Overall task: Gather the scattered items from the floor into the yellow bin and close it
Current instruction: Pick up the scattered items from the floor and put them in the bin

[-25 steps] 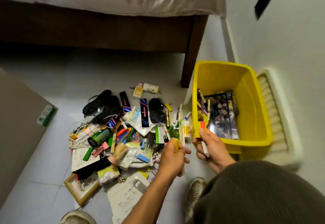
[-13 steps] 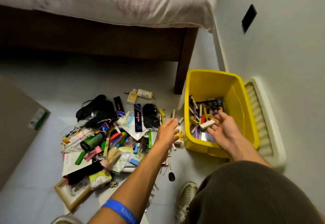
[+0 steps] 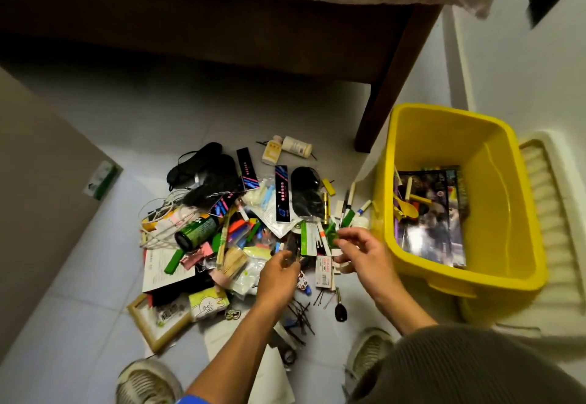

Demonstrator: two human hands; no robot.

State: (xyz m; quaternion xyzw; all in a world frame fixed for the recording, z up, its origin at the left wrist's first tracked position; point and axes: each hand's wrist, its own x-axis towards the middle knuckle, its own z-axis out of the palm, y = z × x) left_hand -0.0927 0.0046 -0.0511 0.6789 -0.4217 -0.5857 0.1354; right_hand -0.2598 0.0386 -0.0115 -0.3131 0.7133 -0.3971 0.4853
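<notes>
The yellow bin (image 3: pixel 520 213) stands open on the floor at the right, holding a glossy dark booklet (image 3: pixel 434 229), a yellow spoon and some pens. The scattered pile (image 3: pixel 241 226) of pens, clips, packets, a green can (image 3: pixel 196 229) and black cloth items lies to its left. Both hands are low over the pile's right edge. My left hand (image 3: pixel 279 273) has its fingers curled and pinches a small dark item. My right hand (image 3: pixel 361 254) reaches in with spread fingers, its fingertips at a green piece; motion blur hides the contact.
The white ribbed lid (image 3: pixel 551 238) lies against the wall right of the bin. A wooden bed leg (image 3: pixel 387 86) stands just behind the bin. A brown cardboard panel (image 3: pixel 38 181) is at the left. My shoes (image 3: pixel 146 381) are at the pile's near side, beside a picture frame (image 3: pixel 155 327) and a key (image 3: pixel 340 308).
My right hand has come out of the bin, having left the white piece there, and is back at the pile. My left hand has drawn back toward me and lower.
</notes>
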